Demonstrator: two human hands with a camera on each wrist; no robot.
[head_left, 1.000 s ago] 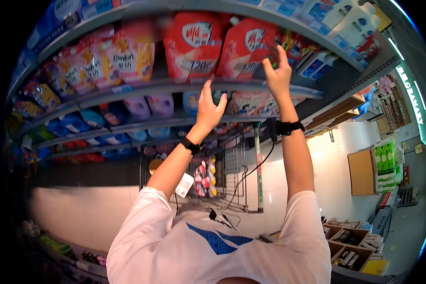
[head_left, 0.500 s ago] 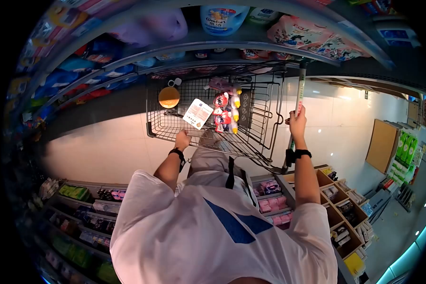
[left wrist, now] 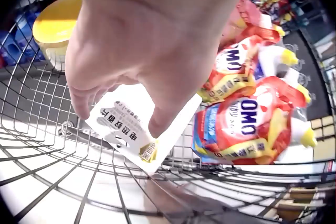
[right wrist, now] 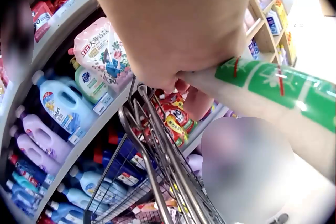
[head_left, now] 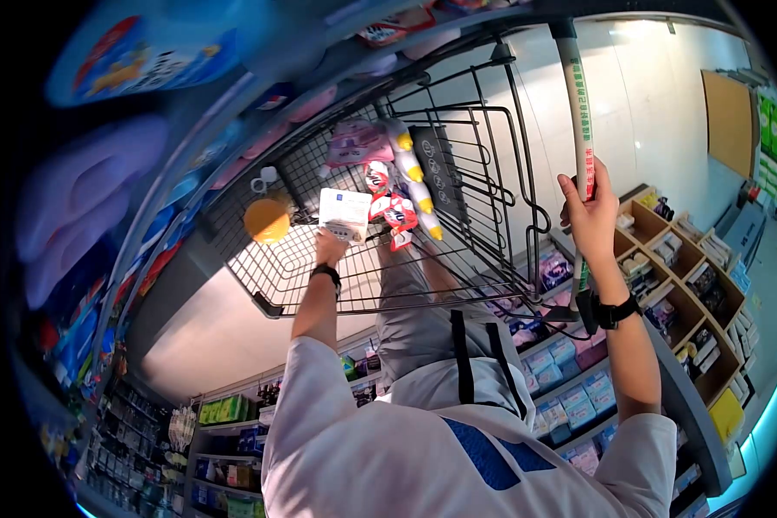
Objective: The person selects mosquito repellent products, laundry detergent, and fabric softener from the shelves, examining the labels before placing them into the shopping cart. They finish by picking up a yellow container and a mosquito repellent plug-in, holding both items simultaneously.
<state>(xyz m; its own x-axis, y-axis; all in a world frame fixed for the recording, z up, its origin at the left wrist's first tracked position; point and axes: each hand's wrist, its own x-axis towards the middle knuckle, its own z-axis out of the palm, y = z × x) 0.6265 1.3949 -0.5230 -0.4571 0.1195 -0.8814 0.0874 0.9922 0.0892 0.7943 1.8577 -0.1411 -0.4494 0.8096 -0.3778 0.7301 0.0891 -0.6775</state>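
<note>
A metal shopping cart (head_left: 293, 306) stands before me. My left hand (head_left: 330, 249) reaches over its side to a white box (head_left: 347, 207) lying inside. In the left wrist view, my left hand (left wrist: 142, 50) spreads over that box (left wrist: 118, 124), thumb across its printed face and fingertips right at its left edge. My right hand (head_left: 594, 220) grips the cart handle (head_left: 578, 104), a pale bar with green and red lettering. Up close, the right wrist view shows the right hand (right wrist: 178, 40) around this handle (right wrist: 262, 82), fingers partly hidden.
Several red OMO detergent pouches (left wrist: 249, 121) lie right of the box, and a yellow-lidded tub (head_left: 268, 222) to its left. Shelves of detergent bottles (right wrist: 65, 103) run along one side of the cart. Wooden cubbies (head_left: 691, 276) stand at the right.
The view has tipped down from the shelf with red pouches to the cart. Both hands came down from the shelf: the right onto the handle, the left into the cart over the box.
</note>
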